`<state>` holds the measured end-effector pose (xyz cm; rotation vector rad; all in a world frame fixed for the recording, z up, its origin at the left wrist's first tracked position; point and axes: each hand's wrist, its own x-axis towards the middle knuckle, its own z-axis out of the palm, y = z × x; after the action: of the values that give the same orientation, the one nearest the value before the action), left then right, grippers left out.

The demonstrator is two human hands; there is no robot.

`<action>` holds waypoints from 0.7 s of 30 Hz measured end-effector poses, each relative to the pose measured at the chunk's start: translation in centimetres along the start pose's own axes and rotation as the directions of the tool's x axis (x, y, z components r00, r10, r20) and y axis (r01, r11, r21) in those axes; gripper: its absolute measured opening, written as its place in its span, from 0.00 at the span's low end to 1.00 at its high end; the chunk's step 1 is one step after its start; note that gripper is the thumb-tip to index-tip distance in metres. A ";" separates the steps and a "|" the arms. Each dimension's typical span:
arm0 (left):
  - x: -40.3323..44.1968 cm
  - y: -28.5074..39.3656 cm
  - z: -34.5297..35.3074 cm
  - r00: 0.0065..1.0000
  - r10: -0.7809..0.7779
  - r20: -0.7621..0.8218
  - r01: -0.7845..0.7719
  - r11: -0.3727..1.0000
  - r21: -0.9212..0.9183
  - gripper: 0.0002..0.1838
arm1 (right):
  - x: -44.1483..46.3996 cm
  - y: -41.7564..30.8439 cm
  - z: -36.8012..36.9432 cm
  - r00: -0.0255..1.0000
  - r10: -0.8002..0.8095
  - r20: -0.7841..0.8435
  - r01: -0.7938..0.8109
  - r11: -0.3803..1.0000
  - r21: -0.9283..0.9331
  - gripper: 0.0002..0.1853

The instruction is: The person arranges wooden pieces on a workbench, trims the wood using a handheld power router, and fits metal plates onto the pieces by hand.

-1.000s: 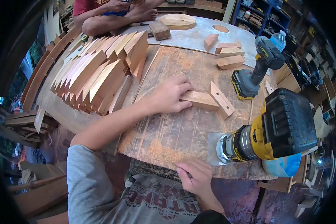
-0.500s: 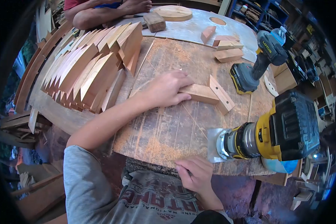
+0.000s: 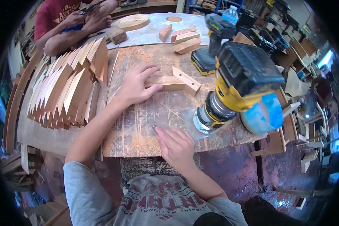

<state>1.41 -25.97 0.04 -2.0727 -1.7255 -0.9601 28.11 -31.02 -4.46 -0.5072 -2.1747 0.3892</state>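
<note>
My left hand (image 3: pixel 136 84) rests on the board, its thumb and fingers around the left end of a wooden block (image 3: pixel 169 83). Against that block's right end lies a slanted wooden piece (image 3: pixel 187 80) with two dark holes. My right hand (image 3: pixel 176 145) is pinched over the near part of the board, with a small dark thing (image 3: pixel 154 128) at its fingertips, too small to name. Just right of this hand a yellow and black power tool (image 3: pixel 228 90) stands on a clear base plate.
Stacked angled wood pieces (image 3: pixel 69 84) fill the left side. Behind are a drill (image 3: pixel 213 41), several offcuts (image 3: pixel 187 45), a wooden block (image 3: pixel 116 34) and a round board (image 3: pixel 132 22). A blue roll (image 3: pixel 265 114) sits right. Another person (image 3: pixel 60 22) sits cross-legged at the back left.
The view has swung right, so the table items appear further left. My right hand has moved forward over the board. My left hand still lies at the block, its fingers slightly more spread.
</note>
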 end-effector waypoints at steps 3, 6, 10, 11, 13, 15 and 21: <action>0.7 3.1 -0.3 0.993 -0.114 0.026 0.117 0.979 -0.165 0.32 | 0.0 -0.4 -0.3 0.999 0.025 -0.027 -0.027 0.997 -0.070 0.18; 3.2 7.1 0.6 0.972 -0.146 0.182 0.232 0.682 -0.693 0.34 | 0.2 -0.6 -0.3 0.998 0.051 0.023 -0.048 0.990 -0.134 0.18; 6.2 11.1 1.7 0.975 -0.025 0.220 0.218 0.286 -0.933 0.35 | -0.3 -0.7 -3.2 0.971 0.050 -0.234 -0.051 0.999 0.004 0.23; 6.8 11.4 2.2 0.972 0.056 0.228 0.217 0.161 -0.963 0.36 | -0.2 -0.3 -4.7 0.920 -0.005 -0.391 -0.020 0.998 -0.060 0.25; 7.5 11.5 2.4 0.968 0.132 0.216 0.216 0.012 -0.976 0.37 | -0.5 2.4 -6.5 0.738 0.157 -0.657 -0.122 0.988 0.100 0.33; 8.4 11.8 1.0 0.910 0.303 0.282 0.281 0.049 -0.959 0.37 | 1.7 4.4 -8.7 0.736 0.264 -0.623 -0.116 0.956 0.269 0.36; 8.9 11.6 2.0 0.924 0.298 0.238 0.256 -0.021 -0.966 0.36 | 4.7 6.9 -10.0 0.822 0.442 -0.360 -0.154 0.779 0.607 0.41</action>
<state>13.60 -20.84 6.60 -3.2863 -0.9026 -2.5506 35.01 -21.75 1.60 -0.5558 -1.3859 0.9400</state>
